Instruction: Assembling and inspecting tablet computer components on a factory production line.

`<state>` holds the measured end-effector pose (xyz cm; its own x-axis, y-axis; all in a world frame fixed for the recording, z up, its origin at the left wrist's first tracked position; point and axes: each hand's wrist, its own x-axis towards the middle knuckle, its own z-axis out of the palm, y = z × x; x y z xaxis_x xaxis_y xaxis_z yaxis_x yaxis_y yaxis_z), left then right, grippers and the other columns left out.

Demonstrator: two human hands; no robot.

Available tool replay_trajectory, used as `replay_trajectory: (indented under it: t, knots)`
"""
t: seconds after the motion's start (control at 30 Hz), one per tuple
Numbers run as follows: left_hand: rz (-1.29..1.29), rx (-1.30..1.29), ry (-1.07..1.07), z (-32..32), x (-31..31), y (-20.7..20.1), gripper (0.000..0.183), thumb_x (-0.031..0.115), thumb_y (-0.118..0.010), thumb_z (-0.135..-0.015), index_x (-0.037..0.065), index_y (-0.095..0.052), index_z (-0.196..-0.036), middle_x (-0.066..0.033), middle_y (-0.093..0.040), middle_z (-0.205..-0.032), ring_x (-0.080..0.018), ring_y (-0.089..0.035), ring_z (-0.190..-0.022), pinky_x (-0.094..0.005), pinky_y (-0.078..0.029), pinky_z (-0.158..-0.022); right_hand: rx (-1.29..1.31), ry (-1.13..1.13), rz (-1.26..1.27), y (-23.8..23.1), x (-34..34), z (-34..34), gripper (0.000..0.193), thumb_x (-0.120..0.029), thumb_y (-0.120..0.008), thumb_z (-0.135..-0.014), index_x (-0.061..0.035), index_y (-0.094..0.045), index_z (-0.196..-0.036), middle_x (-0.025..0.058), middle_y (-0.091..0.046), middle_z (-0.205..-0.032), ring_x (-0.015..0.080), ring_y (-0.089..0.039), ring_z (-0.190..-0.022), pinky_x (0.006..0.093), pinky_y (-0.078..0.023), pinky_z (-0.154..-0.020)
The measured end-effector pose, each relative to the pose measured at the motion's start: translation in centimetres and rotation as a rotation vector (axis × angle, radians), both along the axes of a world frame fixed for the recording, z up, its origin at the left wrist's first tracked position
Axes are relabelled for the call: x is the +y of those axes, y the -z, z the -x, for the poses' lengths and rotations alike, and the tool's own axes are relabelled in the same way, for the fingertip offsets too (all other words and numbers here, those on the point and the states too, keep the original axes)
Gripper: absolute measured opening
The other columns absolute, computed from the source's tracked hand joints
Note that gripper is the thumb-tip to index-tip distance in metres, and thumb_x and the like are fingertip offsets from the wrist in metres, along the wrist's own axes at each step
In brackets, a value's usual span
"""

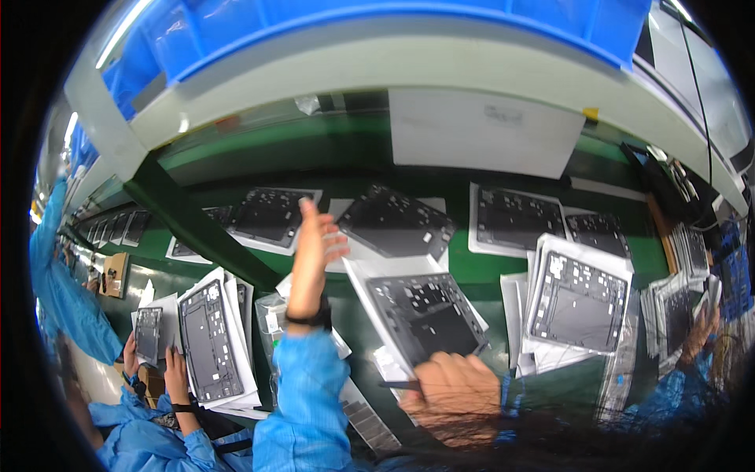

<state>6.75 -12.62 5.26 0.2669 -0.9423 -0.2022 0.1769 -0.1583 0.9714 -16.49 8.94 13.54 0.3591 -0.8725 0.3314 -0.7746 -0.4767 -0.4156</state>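
My left hand (316,244) reaches forward with its fingers apart and nothing in them, over the gap between two dark panels. Nearby on the far side lies a black tablet-sized panel (397,220) on a white sheet. My right hand (456,397) is closed around a thin black stick-like tool (399,385) whose end pokes out to the left. Just beyond that hand, a black panel with small white pieces (429,315) rests tilted on white sheets, its near edge by my knuckles. Whether the knuckles touch it, I cannot tell.
A stack of panels and sheets (578,303) lies right, another panel (211,338) left. More panels line the green surface behind. A green post (204,224) and a shelf beam (377,59) with blue bins (440,14) frame the bench. Co-workers' hands (174,374) work on both sides.
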Motion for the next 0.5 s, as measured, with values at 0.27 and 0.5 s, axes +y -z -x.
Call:
replay_trajectory:
  t: [0.27, 0.5]
  knots:
    - [-0.022, -0.12, 0.41, 0.3, 14.6, -0.5, 0.041, 0.003, -0.073, -0.095, -0.004, -0.063, -0.135, -0.0064, -0.073, -0.121, -0.0149, -0.064, -0.11, -0.032, -0.052, -0.098, -0.001, -0.099, -0.091, 4.7, 0.5, -5.1, 0.023, -0.024, -0.076, -0.083, -0.008, -0.062, -0.092, 0.0076, -0.057, -0.084, 0.0261, -0.061, -0.079, 0.04, -0.045, -0.071]
    - [0.049, -0.47, 0.432, -1.8, 13.6, 5.6, 0.054, 0.011, -0.078, -0.095, -0.005, -0.056, -0.141, -0.0147, -0.071, -0.125, -0.0224, -0.066, -0.111, -0.0373, -0.053, -0.097, -0.586, 0.081, -0.273, 8.6, 1.6, -0.6, 0.024, -0.019, -0.056, -0.108, 0.0018, -0.067, -0.109, 0.0126, -0.057, -0.102, 0.0299, -0.057, -0.091, 0.0379, -0.046, -0.086]
